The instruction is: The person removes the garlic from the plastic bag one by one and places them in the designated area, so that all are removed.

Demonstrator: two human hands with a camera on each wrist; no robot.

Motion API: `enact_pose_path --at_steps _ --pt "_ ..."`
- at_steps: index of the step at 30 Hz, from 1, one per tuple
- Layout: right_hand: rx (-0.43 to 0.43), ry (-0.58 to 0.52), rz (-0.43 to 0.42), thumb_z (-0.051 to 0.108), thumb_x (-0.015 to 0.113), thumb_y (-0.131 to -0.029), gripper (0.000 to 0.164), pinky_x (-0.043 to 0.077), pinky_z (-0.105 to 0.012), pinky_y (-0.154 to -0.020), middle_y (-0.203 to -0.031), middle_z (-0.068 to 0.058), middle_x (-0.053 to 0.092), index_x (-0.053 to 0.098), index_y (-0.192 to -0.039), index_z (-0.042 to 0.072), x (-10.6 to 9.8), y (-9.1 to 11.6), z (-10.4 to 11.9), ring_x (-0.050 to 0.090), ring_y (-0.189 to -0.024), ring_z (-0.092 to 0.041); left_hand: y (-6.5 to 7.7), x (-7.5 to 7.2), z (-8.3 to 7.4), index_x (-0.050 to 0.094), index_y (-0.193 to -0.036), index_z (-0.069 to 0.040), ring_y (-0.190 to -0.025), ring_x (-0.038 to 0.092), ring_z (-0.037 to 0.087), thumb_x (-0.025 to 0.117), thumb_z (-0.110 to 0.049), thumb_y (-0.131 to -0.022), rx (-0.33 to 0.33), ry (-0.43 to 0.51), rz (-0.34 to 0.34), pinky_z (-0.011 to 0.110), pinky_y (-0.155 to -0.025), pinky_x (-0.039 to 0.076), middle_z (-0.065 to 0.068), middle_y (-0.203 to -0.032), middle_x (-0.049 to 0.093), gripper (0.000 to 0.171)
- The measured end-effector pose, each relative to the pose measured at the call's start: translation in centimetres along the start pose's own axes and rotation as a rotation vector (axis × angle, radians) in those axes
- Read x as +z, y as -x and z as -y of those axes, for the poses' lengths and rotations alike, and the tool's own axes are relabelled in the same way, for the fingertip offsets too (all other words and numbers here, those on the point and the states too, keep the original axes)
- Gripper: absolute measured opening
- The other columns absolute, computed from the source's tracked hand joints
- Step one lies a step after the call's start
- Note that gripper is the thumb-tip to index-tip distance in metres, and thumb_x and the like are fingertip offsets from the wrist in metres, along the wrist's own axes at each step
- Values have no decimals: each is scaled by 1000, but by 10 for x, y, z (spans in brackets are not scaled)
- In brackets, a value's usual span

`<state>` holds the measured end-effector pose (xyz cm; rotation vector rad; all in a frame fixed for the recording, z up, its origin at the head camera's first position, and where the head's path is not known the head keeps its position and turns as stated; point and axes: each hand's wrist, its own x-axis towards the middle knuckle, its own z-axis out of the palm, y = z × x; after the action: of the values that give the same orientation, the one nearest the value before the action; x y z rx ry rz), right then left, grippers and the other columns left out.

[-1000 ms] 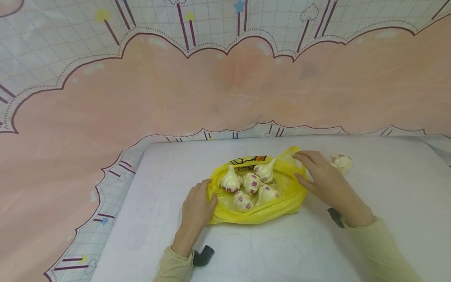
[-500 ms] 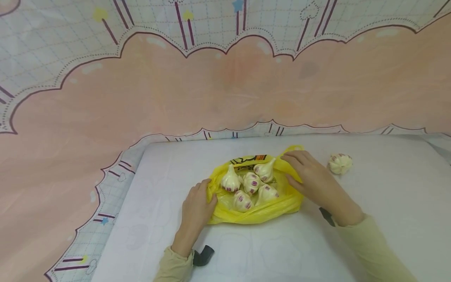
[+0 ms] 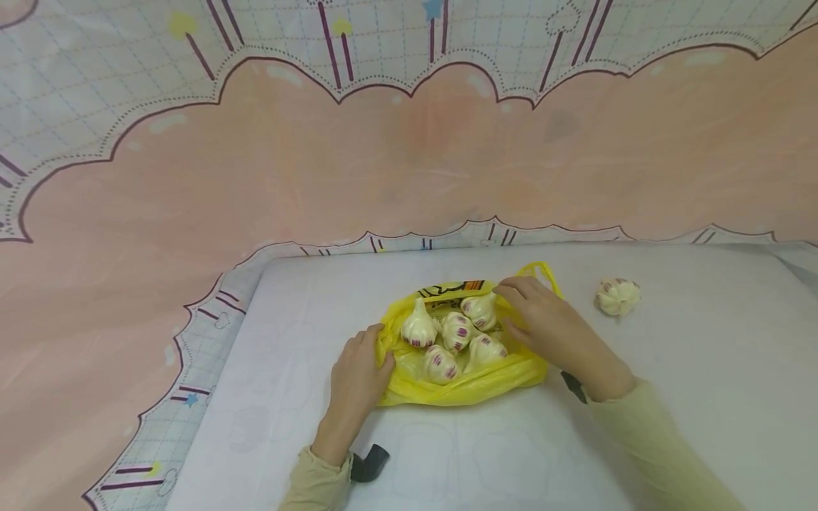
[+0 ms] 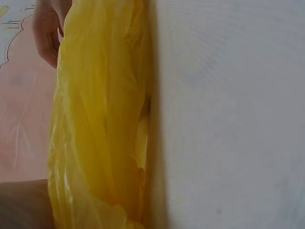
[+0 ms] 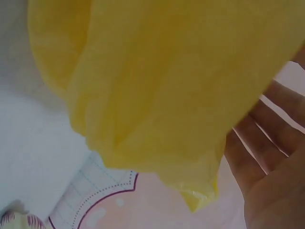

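Note:
A yellow plastic bag [image 3: 447,394] lies spread with its mouth upward, in the middle of the head view. Inside sit several white garlic bulbs with purple marks, among them a front garlic bulb [image 3: 441,364]. My left hand [image 3: 356,372] holds the bag's left rim, thumb on the inner side; the left wrist view hides most of its fingers behind the yellow plastic [image 4: 100,114]. At the bag's right side, my right hand [image 3: 549,328] reaches over the rim. Its fingers [image 5: 267,138] look straight and spread apart in the right wrist view, their tips hidden behind the bag.
One loose garlic bulb [image 3: 618,297] lies on the white table [image 3: 473,461], to the right of the bag. A thin yellow handle loop [image 3: 543,270] sticks up behind my right hand. A patterned pink and white cloth [image 3: 383,163] hangs behind the table.
My right hand has moved left and inward over the bag's right rim, folding that side in slightly and leaving the loose garlic bulb fully visible. The left hand has stayed put.

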<state>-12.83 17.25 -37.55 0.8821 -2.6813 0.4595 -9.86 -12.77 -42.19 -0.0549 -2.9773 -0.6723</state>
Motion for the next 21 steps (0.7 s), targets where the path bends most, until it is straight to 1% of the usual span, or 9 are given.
enact_pose_path --at_steps 3,10,16,21 --pt "7 -5 24 10 75 -86 46 51 -47 -98 -126 -20 59 58 -126 -5 3 -2 1 56 -118 -35 0 0 0 57 -133 -5 -111 62 36 66 -20 -91 -1 -1 2 53 -85 54 17 -122 65 45" --pt "25 -78 49 13 75 -87 46 48 -47 -102 -128 -21 58 59 -125 -7 11 -9 4 55 -121 -35 0 0 0 57 -132 -5 -109 62 35 66 -20 -91 10 -4 -2 52 -83 54 17 -121 65 45" --pt "37 -75 59 19 74 -88 46 48 -47 -102 -127 -21 58 59 -125 -6 19 -14 5 55 -120 -34 0 0 1 58 -132 -6 -109 62 35 67 -21 -91 6 -4 -6 52 -83 55 17 -121 65 45" --pt "10 -79 60 19 73 -90 39 49 -46 -100 -123 -19 59 61 -120 -3 24 -16 3 56 -118 -33 0 1 0 57 -133 -6 -110 62 35 67 -21 -91 1 2 -5 52 -83 55 17 -122 65 46"
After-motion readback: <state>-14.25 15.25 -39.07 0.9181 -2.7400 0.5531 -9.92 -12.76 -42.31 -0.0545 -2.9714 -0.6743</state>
